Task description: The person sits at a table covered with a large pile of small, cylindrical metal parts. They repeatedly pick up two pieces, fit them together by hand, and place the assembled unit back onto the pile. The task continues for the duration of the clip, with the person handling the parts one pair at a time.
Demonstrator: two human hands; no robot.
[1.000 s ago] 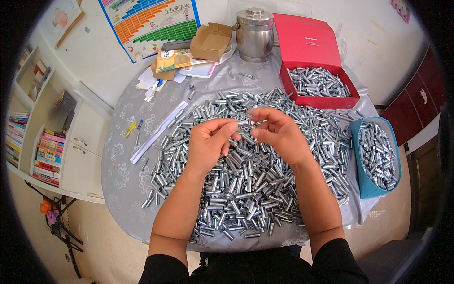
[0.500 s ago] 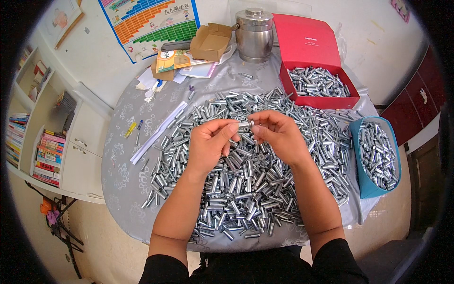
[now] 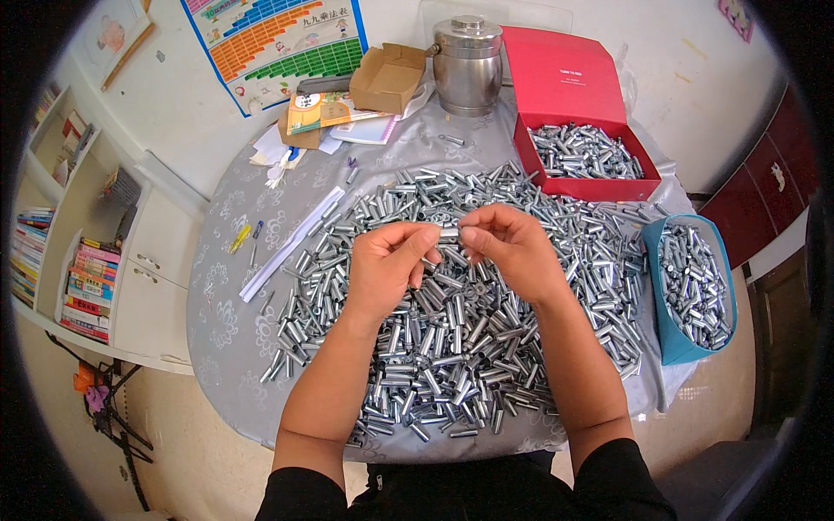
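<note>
Over the middle of a wide heap of shiny metal sleeves and bolts [image 3: 434, 339], my two hands meet at one small metal sleeve [image 3: 448, 233]. The thumb and fingers of my left hand [image 3: 389, 259] pinch its left end. My right hand [image 3: 514, 250] is closed on the right end, its thumb and forefinger covering that part. Only a short bright stretch of the sleeve shows between my fingertips. Whether a bolt sits inside it is hidden. Loose pieces lie in the heap below both hands.
A red lidded box [image 3: 599, 188] and a teal fabric bin [image 3: 680, 347], both full of assembled-looking metal bolts, stand at the right. Behind are a steel pot [image 3: 467, 69] and a cardboard box [image 3: 387, 80]. A folded white paper strip [image 3: 291, 245] lies left of the heap.
My right thumb and fingers have closed in over the right end of the sleeve, so less of it shows. My left hand and both forearms are almost unmoved.
</note>
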